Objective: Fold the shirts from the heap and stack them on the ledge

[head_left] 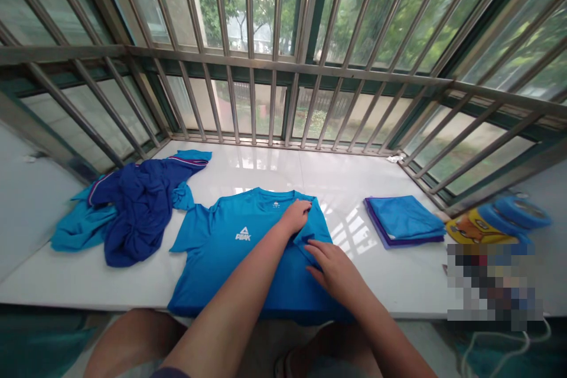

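A blue short-sleeved T-shirt [221, 266] with a white PEAK logo lies spread front up, its collar toward the window. My left hand [296, 217] is closed on the cloth at the shirt's shoulder, beside the collar. Below it, my right hand [334, 271] touches the sleeve, which is turned inward over the shirt's body. Its thumb and fingers are apart, with the fingertips resting on the fabric. The opposite sleeve [190, 230] lies stretched out on the left.
A crumpled heap of dark blue and light blue clothes [142, 207] lies on the white ledge [283, 168] at left. Folded garments [403, 218] are stacked at right, near a yellow and blue container [482, 224]. Metal window bars [252, 100] border the far side.
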Demonstrator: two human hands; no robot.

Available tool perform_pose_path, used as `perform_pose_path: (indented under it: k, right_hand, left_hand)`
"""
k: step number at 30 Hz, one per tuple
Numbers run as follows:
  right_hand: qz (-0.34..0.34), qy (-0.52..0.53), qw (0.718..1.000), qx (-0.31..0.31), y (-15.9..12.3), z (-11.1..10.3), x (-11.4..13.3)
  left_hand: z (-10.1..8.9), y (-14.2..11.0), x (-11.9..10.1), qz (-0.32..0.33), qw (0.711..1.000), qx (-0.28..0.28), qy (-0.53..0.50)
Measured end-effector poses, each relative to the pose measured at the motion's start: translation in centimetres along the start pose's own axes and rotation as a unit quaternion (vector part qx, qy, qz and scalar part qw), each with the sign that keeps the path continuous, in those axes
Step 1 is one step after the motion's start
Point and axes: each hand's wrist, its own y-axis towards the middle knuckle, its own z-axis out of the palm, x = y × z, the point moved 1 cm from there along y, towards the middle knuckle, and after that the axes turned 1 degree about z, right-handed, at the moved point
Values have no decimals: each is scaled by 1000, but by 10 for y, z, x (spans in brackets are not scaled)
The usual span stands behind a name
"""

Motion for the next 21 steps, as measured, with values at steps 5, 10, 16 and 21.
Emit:
perform_pose_path:
  k: [5, 10, 16, 21]
  right_hand:
    - [79, -10, 997, -3, -25, 11, -18]
    - [121, -51, 990, 42, -41, 41, -29]
    - [131, -81, 987, 46, -45, 53, -22]
    - [138, -73, 985, 76, -48, 53, -18]
  left_hand:
    - [-16, -1, 7, 11, 999, -38, -38]
    - [-13, -7, -5, 120, 992, 37, 22]
    - [-2, 6, -20, 106, 972, 103, 184]
    - [-2, 10, -34, 82, 973, 108, 187]
